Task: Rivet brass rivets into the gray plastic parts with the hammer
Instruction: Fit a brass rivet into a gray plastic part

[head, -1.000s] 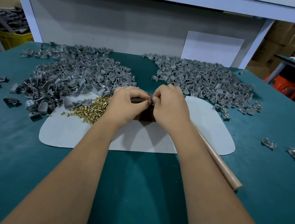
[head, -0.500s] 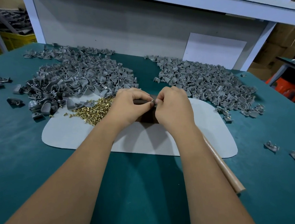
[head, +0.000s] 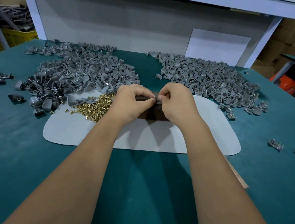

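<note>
At the centre of the frame the left hand (head: 132, 99) and the right hand (head: 177, 102) meet fingertip to fingertip over a dark block (head: 150, 113), both with fingers curled in a pinch around one small gray plastic part (head: 155, 99) held between them; whether a rivet is already seated in it is too small to tell. The grip looks like a fitting hold: working the part just above the block keeps it close to the surface where, in all likelihood, it will be struck. The block stands on a pale mat (head: 203, 134) spread over the green table (head: 32, 155), probably to cushion blows and catch stray pieces. The brass rivets (head: 93, 107) lie in a loose heap on the mat's left edge, just beside the left hand, so a fresh one is a short reach away. A big pile of gray parts (head: 78, 75) fills the upper left of the frame and a second pile (head: 208, 81) the upper right, apart from each other with bare table between them; this split suggests raw stock on one side and finished work on the other, though which is which cannot be told. The hammer handle (head: 237, 175) pokes out from under the right forearm at the right of the frame, lying ungripped on the table, ready for that hand.
</note>
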